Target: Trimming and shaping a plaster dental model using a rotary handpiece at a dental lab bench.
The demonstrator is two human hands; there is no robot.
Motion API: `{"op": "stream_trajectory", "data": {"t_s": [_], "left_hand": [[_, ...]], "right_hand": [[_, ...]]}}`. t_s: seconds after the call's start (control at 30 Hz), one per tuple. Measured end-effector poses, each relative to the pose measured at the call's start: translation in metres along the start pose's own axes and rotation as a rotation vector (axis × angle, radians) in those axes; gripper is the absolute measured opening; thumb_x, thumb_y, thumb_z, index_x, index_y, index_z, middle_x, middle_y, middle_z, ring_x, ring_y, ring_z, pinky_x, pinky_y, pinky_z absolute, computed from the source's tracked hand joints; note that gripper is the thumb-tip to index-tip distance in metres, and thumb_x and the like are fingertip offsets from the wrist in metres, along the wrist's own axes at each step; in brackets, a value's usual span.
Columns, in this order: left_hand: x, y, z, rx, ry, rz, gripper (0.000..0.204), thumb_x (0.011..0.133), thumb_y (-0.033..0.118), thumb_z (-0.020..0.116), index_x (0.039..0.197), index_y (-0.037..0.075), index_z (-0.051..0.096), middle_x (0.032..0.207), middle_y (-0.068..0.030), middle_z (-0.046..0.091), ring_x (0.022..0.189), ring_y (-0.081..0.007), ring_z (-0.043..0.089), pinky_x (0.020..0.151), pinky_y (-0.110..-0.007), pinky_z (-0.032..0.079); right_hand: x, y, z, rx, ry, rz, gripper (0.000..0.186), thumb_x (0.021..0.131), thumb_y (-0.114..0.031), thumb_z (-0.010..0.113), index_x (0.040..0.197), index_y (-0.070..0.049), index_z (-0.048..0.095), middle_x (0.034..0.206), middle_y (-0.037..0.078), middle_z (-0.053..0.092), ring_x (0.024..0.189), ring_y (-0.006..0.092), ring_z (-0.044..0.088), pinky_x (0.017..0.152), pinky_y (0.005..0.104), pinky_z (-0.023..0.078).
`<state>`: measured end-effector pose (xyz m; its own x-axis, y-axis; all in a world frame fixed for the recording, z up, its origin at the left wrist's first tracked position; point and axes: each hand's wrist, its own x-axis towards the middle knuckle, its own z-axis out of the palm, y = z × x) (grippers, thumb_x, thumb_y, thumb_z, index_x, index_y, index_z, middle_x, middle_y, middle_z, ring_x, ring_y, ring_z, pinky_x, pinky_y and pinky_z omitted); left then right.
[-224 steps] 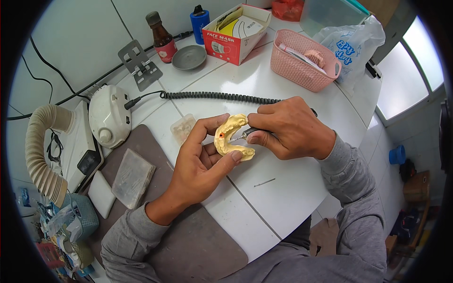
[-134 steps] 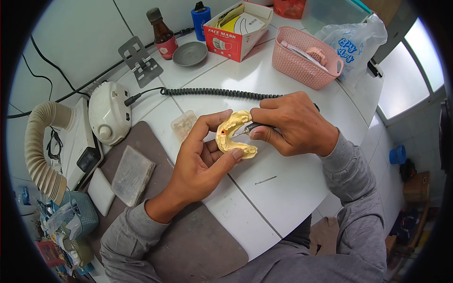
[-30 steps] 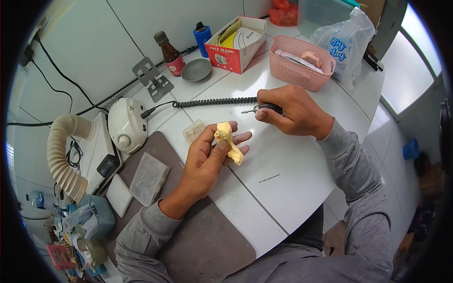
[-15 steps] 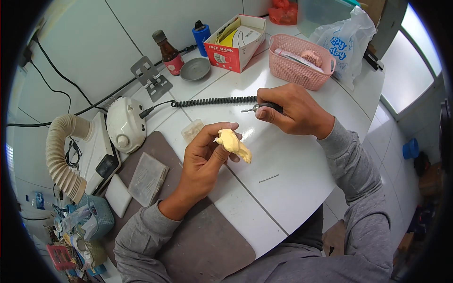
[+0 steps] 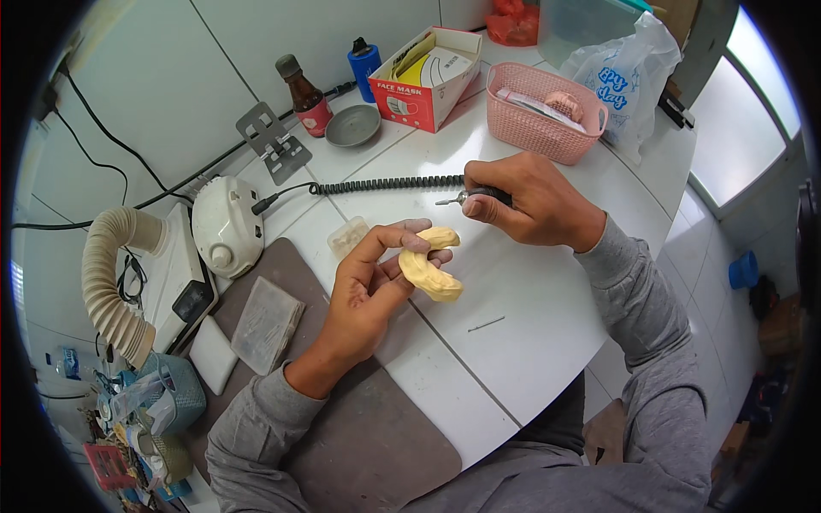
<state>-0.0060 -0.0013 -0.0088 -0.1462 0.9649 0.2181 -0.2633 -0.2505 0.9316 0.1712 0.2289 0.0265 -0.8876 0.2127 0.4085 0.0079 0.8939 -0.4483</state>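
Observation:
Between the fingers of my left hand [image 5: 368, 278] is a pale yellow, horseshoe-shaped dental cast [image 5: 428, 275], its curve toward my palm. My right hand [image 5: 530, 201] is wrapped round a dark rotary handpiece [image 5: 489, 195], whose thin metal bit points left, apart from the cast. A black coiled cord [image 5: 389, 182] runs from the handpiece to a white control unit [image 5: 227, 227] on the left. On the white table below the cast lies a thin metal bit [image 5: 487, 324]. Just beyond my left hand sits a small clear box [image 5: 348, 237].
A ribbed beige hose [image 5: 115, 256] arches at the left. A brown mat [image 5: 368, 427] lies under my left forearm, with a flat clear case [image 5: 268, 325] on it. Along the back stand a brown bottle [image 5: 305, 96], a grey dish [image 5: 353, 126], a mask box [image 5: 428, 77] and a pink basket [image 5: 543, 120].
My left hand has turned the dental cast, so its horseshoe shape now shows with the opening to the right. The right hand and handpiece have barely moved.

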Motion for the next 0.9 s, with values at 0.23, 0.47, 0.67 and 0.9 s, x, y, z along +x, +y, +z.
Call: {"op": "stream_trajectory", "data": {"t_s": [0.23, 0.47, 0.67, 0.9], "left_hand": [[-0.0017, 0.0023, 0.0008, -0.058, -0.018, -0.021, 0.02, 0.113, 0.005, 0.056, 0.132, 0.0, 0.061, 0.156, -0.022, 0.054, 0.142, -0.0345, 0.063, 0.118, -0.045, 0.054], [0.0007, -0.0011, 0.0011, -0.027, 0.036, -0.009, 0.035, 0.111, 0.002, 0.062, 0.144, -0.002, 0.051, 0.15, -0.0208, 0.057, 0.143, -0.0337, 0.062, 0.119, -0.044, 0.053], [0.0022, 0.0001, 0.0037, 0.005, 0.097, -0.01, 0.047, 0.111, 0.008, 0.065, 0.154, 0.002, 0.046, 0.153, -0.0205, 0.056, 0.145, -0.0322, 0.059, 0.12, -0.045, 0.053], [0.0023, 0.0034, 0.0038, -0.003, 0.08, -0.063, 0.043, 0.111, 0.009, 0.064, 0.151, -0.001, 0.052, 0.153, -0.02, 0.056, 0.147, -0.0315, 0.058, 0.121, -0.045, 0.053]], "right_hand": [[0.0007, -0.0008, -0.0005, -0.007, 0.006, -0.011, 0.052, 0.107, -0.057, 0.065, 0.09, -0.008, 0.066, 0.068, 0.015, 0.06, 0.063, 0.0357, 0.061, 0.059, 0.0462, 0.043], [0.0002, -0.0009, -0.0003, -0.004, -0.003, -0.016, 0.052, 0.106, -0.057, 0.065, 0.09, -0.008, 0.066, 0.068, 0.015, 0.06, 0.063, 0.0353, 0.061, 0.059, 0.0463, 0.043], [0.0004, -0.0026, -0.0016, -0.02, -0.03, -0.002, 0.051, 0.106, -0.056, 0.066, 0.091, -0.008, 0.066, 0.068, 0.014, 0.06, 0.063, 0.0344, 0.061, 0.06, 0.0462, 0.043], [0.0, -0.0026, -0.0016, -0.031, -0.036, -0.017, 0.049, 0.106, -0.055, 0.067, 0.091, -0.008, 0.067, 0.067, 0.013, 0.06, 0.063, 0.0341, 0.06, 0.06, 0.0459, 0.042]]}}
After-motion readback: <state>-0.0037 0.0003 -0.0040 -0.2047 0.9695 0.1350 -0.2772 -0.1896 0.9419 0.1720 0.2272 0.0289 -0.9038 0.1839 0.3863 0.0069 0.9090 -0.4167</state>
